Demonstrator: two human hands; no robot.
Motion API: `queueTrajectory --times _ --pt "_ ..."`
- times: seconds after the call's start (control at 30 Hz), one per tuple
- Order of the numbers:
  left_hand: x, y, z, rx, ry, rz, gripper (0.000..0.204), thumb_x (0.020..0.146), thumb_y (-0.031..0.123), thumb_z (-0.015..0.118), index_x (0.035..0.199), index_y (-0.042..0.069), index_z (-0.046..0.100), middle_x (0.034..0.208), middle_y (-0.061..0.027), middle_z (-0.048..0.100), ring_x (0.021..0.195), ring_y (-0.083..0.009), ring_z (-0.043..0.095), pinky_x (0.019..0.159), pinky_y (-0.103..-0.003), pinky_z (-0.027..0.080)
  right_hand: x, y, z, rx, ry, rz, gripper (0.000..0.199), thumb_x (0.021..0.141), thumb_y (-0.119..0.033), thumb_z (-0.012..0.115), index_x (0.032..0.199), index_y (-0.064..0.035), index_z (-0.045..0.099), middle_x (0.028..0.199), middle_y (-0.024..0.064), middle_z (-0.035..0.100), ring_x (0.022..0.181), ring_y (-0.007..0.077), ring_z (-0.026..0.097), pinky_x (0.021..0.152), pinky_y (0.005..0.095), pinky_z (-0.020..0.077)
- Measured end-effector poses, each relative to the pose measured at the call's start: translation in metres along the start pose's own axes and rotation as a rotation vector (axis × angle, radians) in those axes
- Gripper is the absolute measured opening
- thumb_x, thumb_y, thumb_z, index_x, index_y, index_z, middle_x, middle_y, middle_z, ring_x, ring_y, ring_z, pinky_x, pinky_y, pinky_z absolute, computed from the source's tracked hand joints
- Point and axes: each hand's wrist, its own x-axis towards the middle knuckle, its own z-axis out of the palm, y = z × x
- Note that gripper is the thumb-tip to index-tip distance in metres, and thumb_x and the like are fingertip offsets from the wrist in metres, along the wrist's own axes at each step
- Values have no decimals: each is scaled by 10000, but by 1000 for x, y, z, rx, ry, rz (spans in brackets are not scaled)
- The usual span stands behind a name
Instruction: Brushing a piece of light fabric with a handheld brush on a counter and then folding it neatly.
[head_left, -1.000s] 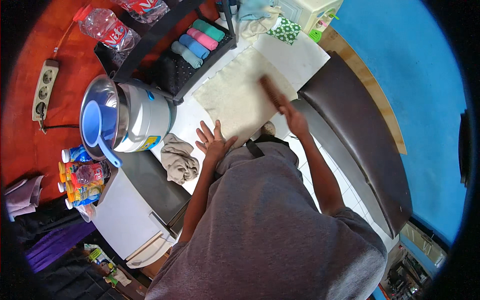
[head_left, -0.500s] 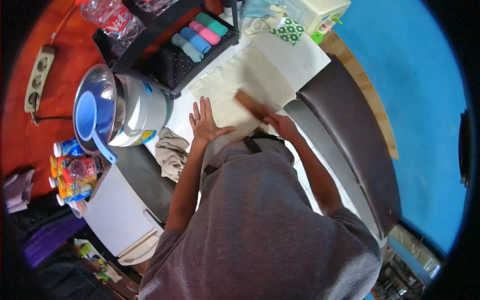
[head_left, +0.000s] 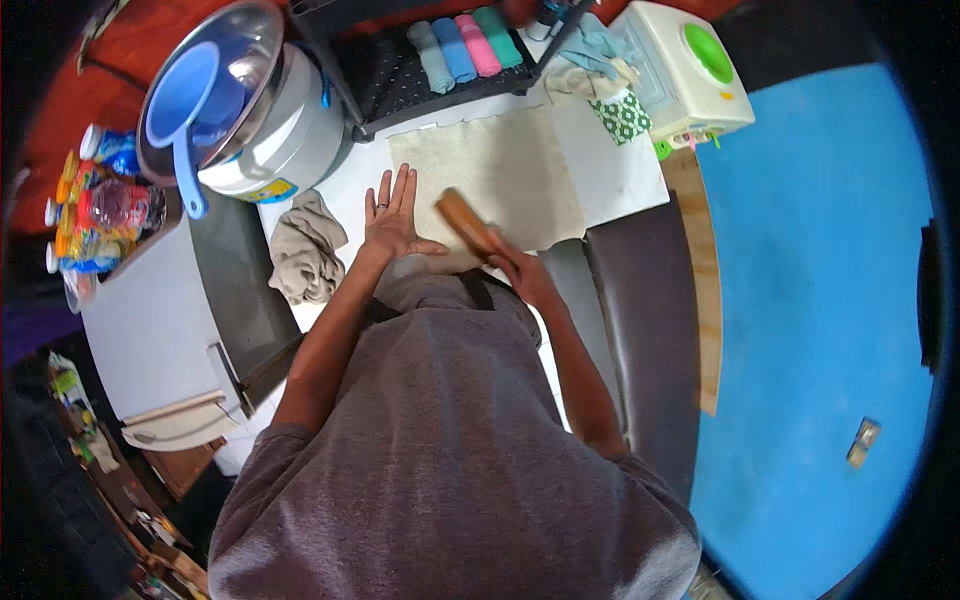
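A cream cloth (head_left: 510,170) lies spread flat on the white table in front of me. My left hand (head_left: 395,225) is laid open with its fingers apart, over the cloth's near left corner. In my right hand (head_left: 520,272) is a brown, wooden-looking oblong tool (head_left: 464,220), slightly blurred. My fingers wrap its near end, and its far end points up and left over the cloth. The tool's underside is hidden, so its exact kind is unclear. Left of my left hand sits a crumpled beige cloth (head_left: 308,250).
A black rack (head_left: 385,110) with rolled coloured cloths (head_left: 455,50) stands behind. To the left, a blue dipper (head_left: 185,100) rests in a metal bowl (head_left: 255,35) on a white round container (head_left: 300,130). A green patterned cloth (head_left: 621,117) and cream cabinet (head_left: 705,75) are back right.
The view has turned and shifted, so the surroundings sit differently in it. The right hand, still gripping the brown tool, is closer to the left hand. The left hand stays spread on the cloth.
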Motion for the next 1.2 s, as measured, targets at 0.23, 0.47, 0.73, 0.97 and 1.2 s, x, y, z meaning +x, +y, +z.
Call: queueTrajectory --times 0.23,0.47,0.73,0.97,1.2 --pt "-5 1 -1 18 -27 -63 1612 394 825 774 1581 98 -40 1663 -67 -27 1525 -313 -54 1201 -558 11 10 37 -54 -76 855 268 519 1026 -381 502 1425 -51 491 1228 215 651 1006 355 683 820 420 527" --pt "-6 6 -4 -40 -29 -37 1599 412 790 799 1579 96 -46 1663 -68 -18 1524 -320 -51 1200 -562 18 23 -26 12 -119 -14 -369 479 990 -266 588 1450 -172 490 1187 164 685 979 286 690 862 371 516" --pt "-18 2 -7 -66 -65 -72 1596 427 744 831 1576 105 -74 1661 -67 -46 1521 -327 -67 1203 -556 -3 32 30 -65 -196 774 299 551 1022 -408 505 1438 -48 477 1164 217 684 966 274 691 795 373 527" --pt "-19 1 -11 -81 -51 -69 1578 439 715 843 1577 103 -63 1661 -74 -40 1521 -334 -56 1204 -557 6 36 -13 -17 161 -14 6 475 1013 -311 560 1451 -143 485 1143 174 702 1040 229 679 911 350 501" --pt "-19 0 -8 -88 -36 -45 1560 447 720 835 1579 102 -44 1661 -75 -16 1521 -335 -56 1202 -563 13 43 23 -36 -71 473 126 529 1018 -313 540 1464 -49 436 1379 169 576 1213 254 603 984 326 471"
